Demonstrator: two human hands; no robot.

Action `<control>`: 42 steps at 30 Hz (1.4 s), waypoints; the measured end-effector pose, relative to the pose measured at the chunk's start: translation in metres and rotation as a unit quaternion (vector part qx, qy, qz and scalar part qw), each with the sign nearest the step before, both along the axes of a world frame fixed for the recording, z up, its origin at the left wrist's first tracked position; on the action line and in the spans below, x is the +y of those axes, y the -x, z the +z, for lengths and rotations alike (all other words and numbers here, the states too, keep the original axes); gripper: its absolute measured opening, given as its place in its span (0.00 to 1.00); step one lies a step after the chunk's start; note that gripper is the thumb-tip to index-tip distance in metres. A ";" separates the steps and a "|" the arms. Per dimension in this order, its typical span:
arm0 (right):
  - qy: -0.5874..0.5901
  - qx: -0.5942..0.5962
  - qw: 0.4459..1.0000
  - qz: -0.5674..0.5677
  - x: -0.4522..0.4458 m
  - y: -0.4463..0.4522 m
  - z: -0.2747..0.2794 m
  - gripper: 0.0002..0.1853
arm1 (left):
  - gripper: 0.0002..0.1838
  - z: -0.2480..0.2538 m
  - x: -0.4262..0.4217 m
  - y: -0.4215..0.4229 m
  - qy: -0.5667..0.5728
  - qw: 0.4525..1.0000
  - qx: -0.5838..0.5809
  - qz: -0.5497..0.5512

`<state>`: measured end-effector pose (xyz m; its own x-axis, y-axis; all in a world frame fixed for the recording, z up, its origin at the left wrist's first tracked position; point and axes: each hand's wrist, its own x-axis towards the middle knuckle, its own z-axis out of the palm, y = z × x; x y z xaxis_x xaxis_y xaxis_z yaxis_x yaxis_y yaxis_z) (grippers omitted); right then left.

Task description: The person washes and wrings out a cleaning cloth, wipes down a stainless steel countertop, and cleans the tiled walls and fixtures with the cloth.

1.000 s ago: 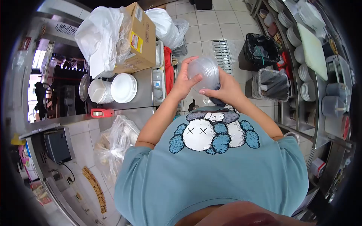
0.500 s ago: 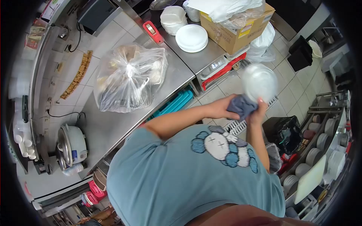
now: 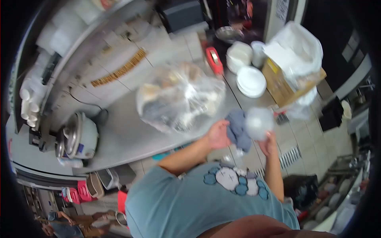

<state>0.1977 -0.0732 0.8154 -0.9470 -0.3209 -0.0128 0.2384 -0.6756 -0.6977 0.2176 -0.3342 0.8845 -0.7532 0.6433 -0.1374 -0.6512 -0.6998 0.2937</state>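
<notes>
My left hand [image 3: 219, 135] is closed on a grey-blue cloth [image 3: 238, 131], which hangs bunched against the left side of a round white dish. My right hand [image 3: 268, 143] grips that dish [image 3: 259, 123] by its lower edge. Motion blurs the dish, so I cannot tell whether it is a plate or a bowl. Both hands are in front of the metal counter [image 3: 119, 148], close to its edge. On the counter, a large clear plastic bag [image 3: 182, 99] full of things lies just beyond my left hand.
White plates [image 3: 251, 81] are stacked by a cardboard box [image 3: 279, 85] topped with plastic bags. A red tape dispenser [image 3: 214, 61] sits behind the clear bag. A rice cooker [image 3: 85, 137] stands at left. Another person [image 3: 65, 226] is at lower left. Floor drain grating [image 3: 290, 157] lies at right.
The view has turned, and the counter's things appear further right. My hands have come nearer the counter with dish and cloth. The cloth now spreads and hangs lower beside the dish.
</notes>
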 end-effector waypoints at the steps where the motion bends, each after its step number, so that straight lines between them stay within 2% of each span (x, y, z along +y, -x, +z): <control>1: 0.004 0.000 1.000 -0.007 -0.004 0.005 0.005 0.38 | 0.30 -0.001 -0.015 0.013 0.002 1.000 0.019 0.017; 2: 0.003 -0.002 1.000 -0.026 -0.011 0.006 0.016 0.39 | 0.29 0.009 -0.031 0.029 0.048 0.996 0.074 0.015; 3: 0.004 -0.034 0.998 -0.059 -0.014 0.008 0.006 0.38 | 0.29 0.015 -0.038 0.043 0.090 0.988 0.122 0.016; 4: 0.015 -0.066 0.993 -0.092 -0.021 0.012 -0.008 0.35 | 0.24 -0.016 -0.040 0.076 0.137 0.987 0.031 0.075; 5: 0.004 -0.081 0.990 -0.118 -0.031 0.017 -0.015 0.30 | 0.26 -0.042 -0.046 0.105 0.266 0.958 0.071 0.083; 7: -0.024 -0.100 0.986 -0.132 -0.058 0.029 -0.031 0.29 | 0.35 -0.048 -0.059 0.144 0.521 0.826 0.212 0.035; 8: -0.062 -0.125 0.979 -0.151 -0.067 0.038 -0.037 0.28 | 0.35 -0.050 -0.070 0.145 0.520 0.825 0.219 0.046; 9: -0.064 -0.109 0.981 -0.148 -0.077 0.046 -0.035 0.28 | 0.40 -0.044 -0.075 0.138 0.577 0.653 0.473 0.128; 10: -0.069 -0.138 0.978 -0.143 -0.094 0.045 -0.025 0.27 | 0.45 -0.010 -0.082 0.123 0.582 0.414 0.672 0.195; 11: -0.074 -0.174 0.972 -0.136 -0.109 0.040 -0.016 0.27 | 0.48 0.023 -0.092 0.105 0.582 0.335 0.726 0.148; 12: -0.074 -0.169 0.974 -0.128 -0.127 0.033 0.005 0.27 | 0.50 0.078 -0.107 0.077 0.578 0.252 0.770 0.096; 13: -0.021 -0.148 0.988 -0.051 -0.145 0.025 0.033 0.27 | 0.50 0.094 -0.122 0.071 0.585 0.245 0.767 0.100; 15: 0.064 -0.124 0.987 0.083 -0.164 0.026 0.056 0.30 | 0.42 0.116 -0.149 0.065 0.465 0.175 0.863 0.094; 16: 0.067 -0.121 0.986 0.093 -0.173 0.030 0.061 0.30 | 0.42 0.125 -0.160 0.062 0.473 0.170 0.860 0.093; 19: 0.070 -0.108 0.978 0.161 -0.206 0.031 0.106 0.35 | 0.21 0.172 -0.194 0.052 0.455 0.134 0.861 0.185; 21: 0.020 0.045 0.975 0.218 -0.213 0.041 0.131 0.40 | 0.21 0.231 -0.225 0.041 0.478 0.096 0.834 0.258; 22: 0.023 0.044 0.974 0.220 -0.211 0.044 0.130 0.40 | 0.19 0.267 -0.245 0.037 0.497 0.015 0.812 0.307; 23: -0.019 0.061 0.980 0.188 -0.209 0.052 0.129 0.40 | 0.20 0.304 -0.278 0.039 0.493 -0.038 0.802 0.336; 24: -0.063 0.077 0.983 0.154 -0.206 0.059 0.127 0.41 | 0.22 0.338 -0.289 0.029 0.604 -0.224 0.636 0.424; 25: -0.060 0.078 0.984 0.152 -0.202 0.062 0.124 0.41 | 0.26 0.381 -0.318 0.029 0.562 -0.198 0.642 0.483; 26: -0.071 0.066 0.985 0.140 -0.197 0.064 0.119 0.39 | 0.29 0.418 -0.345 0.049 0.462 -0.198 0.647 0.574; 27: -0.083 0.053 0.987 0.127 -0.191 0.064 0.112 0.37 | 0.31 0.457 -0.362 0.050 0.485 -0.202 0.608 0.596; 30: -0.099 0.014 0.991 0.086 -0.173 0.062 0.094 0.33 | 0.29 0.543 -0.407 0.081 0.585 -0.275 0.488 0.586; 31: -0.103 -0.012 0.993 0.060 -0.166 0.060 0.088 0.31 | 0.28 0.561 -0.422 0.095 0.631 -0.239 0.474 0.566; 32: -0.102 -0.012 0.993 0.058 -0.160 0.059 0.081 0.31 | 0.27 0.574 -0.434 0.108 0.673 -0.202 0.459 0.544; 33: -0.105 -0.034 0.994 0.029 -0.154 0.058 0.074 0.30 | 0.27 0.581 -0.444 0.122 0.671 -0.202 0.462 0.544; 35: -0.109 -0.071 0.991 -0.018 -0.142 0.056 0.060 0.29 | 0.29 0.584 -0.463 0.151 0.746 -0.301 0.370 0.465; 38: -0.115 -0.116 0.984 -0.067 -0.126 0.051 0.041 0.28 | 0.31 0.583 -0.482 0.185 0.764 -0.315 0.331 0.455; 39: -0.113 -0.116 0.984 -0.068 -0.122 0.050 0.035 0.28 | 0.31 0.580 -0.477 0.186 0.790 -0.292 0.331 0.426; 40: -0.119 -0.133 0.980 -0.089 -0.118 0.048 0.030 0.28 | 0.31 0.582 -0.481 0.191 0.789 -0.293 0.333 0.425; 42: -0.124 -0.153 0.974 -0.109 -0.111 0.045 0.016 0.27 | 0.31 0.585 -0.492 0.205 0.856 -0.278 0.274 0.339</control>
